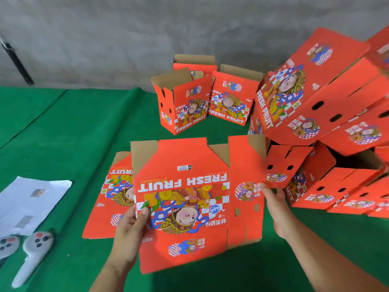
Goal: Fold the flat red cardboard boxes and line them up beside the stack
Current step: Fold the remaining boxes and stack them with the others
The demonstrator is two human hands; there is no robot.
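Flat red box [185,205] sits centre on the green table [73,127], folded boxes [185,104] at 12 o'clock, stack [328,114] at 2. Left hand [130,234] pinches its 9 o'clock edge; right hand [275,205] touches the 3 o'clock panel, grip unclear. Best push both edges inward evenly to square it.

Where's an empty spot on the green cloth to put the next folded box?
Bare cloth lies left of the folded boxes, behind the paper. It is crowded on the right by the stack, and in the middle, where the left hand holds a flat box.
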